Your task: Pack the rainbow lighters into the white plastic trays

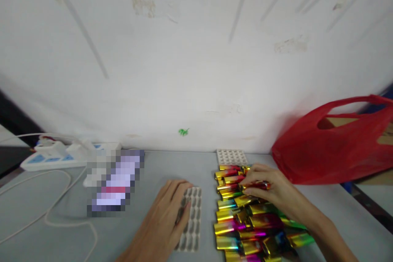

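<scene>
My left hand (170,213) lies over the left side of a white slotted tray (195,219), fingers curled at its far edge and thumb across the slots. Something dark shows beneath that thumb, too hidden to make out. To the right, a crowded pile of shiny metallic lighters (225,229), gold with red, green, blue and purple tints, lies in rough rows. My right hand (265,182) is closed at the pile's far end, with a gold-and-red lighter (259,185) between thumb and fingers.
A second slotted tray (231,156) lies by the wall. At the right stands a red plastic bag (331,147). A power strip (73,156) with plugs, white cables (66,186) and a pixelated phone-like device (118,182) occupy the left of the grey table (123,229).
</scene>
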`<state>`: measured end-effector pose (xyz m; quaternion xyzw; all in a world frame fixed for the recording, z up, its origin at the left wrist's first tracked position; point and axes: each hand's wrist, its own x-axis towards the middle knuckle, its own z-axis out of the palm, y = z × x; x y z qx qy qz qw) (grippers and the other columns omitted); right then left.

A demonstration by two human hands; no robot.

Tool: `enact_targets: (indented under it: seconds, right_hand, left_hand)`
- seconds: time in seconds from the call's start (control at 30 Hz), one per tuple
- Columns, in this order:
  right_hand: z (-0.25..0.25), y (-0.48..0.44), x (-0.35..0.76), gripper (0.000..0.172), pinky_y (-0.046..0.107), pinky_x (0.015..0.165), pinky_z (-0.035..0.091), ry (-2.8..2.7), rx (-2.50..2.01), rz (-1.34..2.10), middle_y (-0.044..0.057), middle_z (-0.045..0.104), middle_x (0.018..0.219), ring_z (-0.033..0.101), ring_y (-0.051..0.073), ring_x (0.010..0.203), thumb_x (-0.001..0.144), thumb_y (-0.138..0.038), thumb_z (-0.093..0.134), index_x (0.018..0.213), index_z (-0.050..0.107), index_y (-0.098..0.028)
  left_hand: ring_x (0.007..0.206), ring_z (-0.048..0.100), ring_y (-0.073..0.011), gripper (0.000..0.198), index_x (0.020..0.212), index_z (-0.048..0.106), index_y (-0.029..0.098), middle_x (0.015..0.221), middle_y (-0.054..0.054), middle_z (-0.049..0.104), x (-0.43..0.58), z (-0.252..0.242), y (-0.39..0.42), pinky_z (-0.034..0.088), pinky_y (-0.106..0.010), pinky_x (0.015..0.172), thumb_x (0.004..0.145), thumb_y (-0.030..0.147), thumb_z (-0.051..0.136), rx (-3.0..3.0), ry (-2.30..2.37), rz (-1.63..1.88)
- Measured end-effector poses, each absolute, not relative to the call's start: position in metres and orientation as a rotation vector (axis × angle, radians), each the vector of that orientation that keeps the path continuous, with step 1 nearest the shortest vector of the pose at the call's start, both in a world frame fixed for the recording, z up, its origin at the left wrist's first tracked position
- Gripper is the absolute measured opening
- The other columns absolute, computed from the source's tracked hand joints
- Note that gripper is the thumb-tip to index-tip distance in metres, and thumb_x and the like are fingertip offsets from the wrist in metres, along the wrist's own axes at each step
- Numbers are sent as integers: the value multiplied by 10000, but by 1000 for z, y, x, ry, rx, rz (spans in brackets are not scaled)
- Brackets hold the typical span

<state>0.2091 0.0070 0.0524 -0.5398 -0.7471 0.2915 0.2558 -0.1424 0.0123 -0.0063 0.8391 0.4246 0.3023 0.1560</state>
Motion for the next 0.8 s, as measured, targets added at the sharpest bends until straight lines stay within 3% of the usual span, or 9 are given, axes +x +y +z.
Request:
enact_targets:
  seconds: [0.8]
  right_hand:
    - [52,7,214,141,370,824,527,-1947,-1515,918,45,729,964,711,252,915,952,-366,825,874,842,-249]
  left_hand:
    - [1224,683,-286,342,1414,583,278,1302,-65,708,-143,-9,14,585,-442,1075,1081,197,567,2431,1204,873]
